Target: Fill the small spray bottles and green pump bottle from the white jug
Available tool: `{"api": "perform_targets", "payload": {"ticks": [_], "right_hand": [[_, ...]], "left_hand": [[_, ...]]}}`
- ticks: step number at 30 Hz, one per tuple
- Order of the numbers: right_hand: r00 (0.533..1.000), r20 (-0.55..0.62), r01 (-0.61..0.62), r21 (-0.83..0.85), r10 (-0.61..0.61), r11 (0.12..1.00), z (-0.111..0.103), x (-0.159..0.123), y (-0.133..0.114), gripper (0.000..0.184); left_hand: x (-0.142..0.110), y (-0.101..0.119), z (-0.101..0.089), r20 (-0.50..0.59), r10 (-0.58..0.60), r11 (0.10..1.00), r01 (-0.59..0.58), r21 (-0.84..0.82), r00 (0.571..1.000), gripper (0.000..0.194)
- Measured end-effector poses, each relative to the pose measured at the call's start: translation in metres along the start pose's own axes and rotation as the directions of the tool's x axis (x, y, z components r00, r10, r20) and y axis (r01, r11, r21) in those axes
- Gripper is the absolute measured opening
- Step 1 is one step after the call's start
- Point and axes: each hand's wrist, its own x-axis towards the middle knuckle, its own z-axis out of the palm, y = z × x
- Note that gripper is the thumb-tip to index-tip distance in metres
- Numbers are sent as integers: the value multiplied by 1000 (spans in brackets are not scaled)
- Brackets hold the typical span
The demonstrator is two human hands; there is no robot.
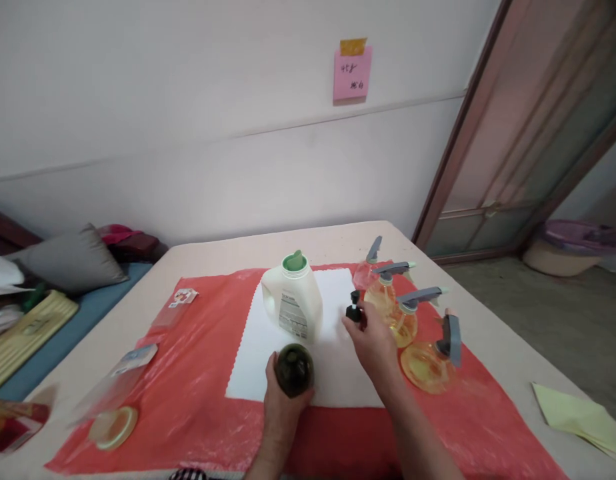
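My left hand (282, 408) is wrapped around a round dark green bottle (295, 371) at the front of a white cloth (248, 367). My right hand (375, 340), further right, pinches a small black pump head (355, 311) between thumb and fingers, over the cloth's right side. Behind the bottle stands a large white detergent jug (299, 303) with a green spout (295, 260) in its uncapped neck. Just right of my right hand is a row of clear bottles with grey trigger spray heads, among them an amber one (421, 365).
A red plastic sheet (198, 373) lies under the cloth on the pale table (308, 237). Clear plastic packs (123, 373) and a round lid (119, 427) are at the left. A yellow paper pad (578, 417) is at the right edge. A pink note (352, 77) hangs on the wall.
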Motion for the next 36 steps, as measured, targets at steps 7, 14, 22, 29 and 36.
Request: {"api": "perform_targets", "payload": {"ticks": [7,14,22,29,36], "right_hand": [[957,281,66,-442,68,895,17,-3,11,30],[907,421,219,-535,32,816,17,-8,12,27],[901,435,252,-533,6,808,13,-12,7,31],[898,440,246,-519,9,819,9,-12,4,30],[889,458,269,-522,-1,810,10,-13,4,30]], "left_hand": [[-2,22,-7,-76,41,992,-49,-114,996,79],[17,81,-51,-87,193,977,-200,-72,977,82],[43,156,-80,-129,331,937,-310,161,935,79],[63,187,-89,-127,403,881,-347,320,906,80],[83,192,-92,-40,477,791,-409,455,878,76]]}}
